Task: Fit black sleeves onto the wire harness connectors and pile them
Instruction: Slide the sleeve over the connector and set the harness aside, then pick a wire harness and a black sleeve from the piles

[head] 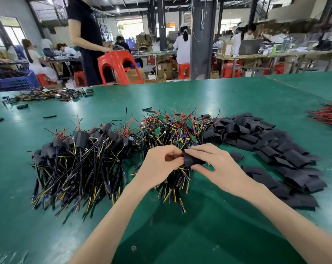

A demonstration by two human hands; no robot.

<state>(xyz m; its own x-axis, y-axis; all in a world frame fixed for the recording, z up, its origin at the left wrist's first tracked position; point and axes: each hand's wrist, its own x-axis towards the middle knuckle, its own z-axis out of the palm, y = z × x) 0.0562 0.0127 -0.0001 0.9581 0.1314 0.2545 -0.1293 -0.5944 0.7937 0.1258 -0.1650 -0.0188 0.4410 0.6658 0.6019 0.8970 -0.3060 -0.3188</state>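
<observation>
Both bare forearms rise from the bottom of the frame and meet at its centre, the left from the lower middle, the right from the lower right corner. The left hand [158,165] has curled fingers, its fingertips pinching the left end of a black sleeve [192,161]. The right hand [215,162], knuckles up, pinches the same sleeve between thumb and fingers.

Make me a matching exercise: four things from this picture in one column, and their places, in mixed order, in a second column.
1. loose black sleeves
2. sleeved harnesses
3. red wires
4. blue crate

A. far left, beyond the table
B. left of the left hand
C. right of the right hand
D. far right table edge

Pairs: 1-C, 2-B, 3-D, 4-A
</observation>
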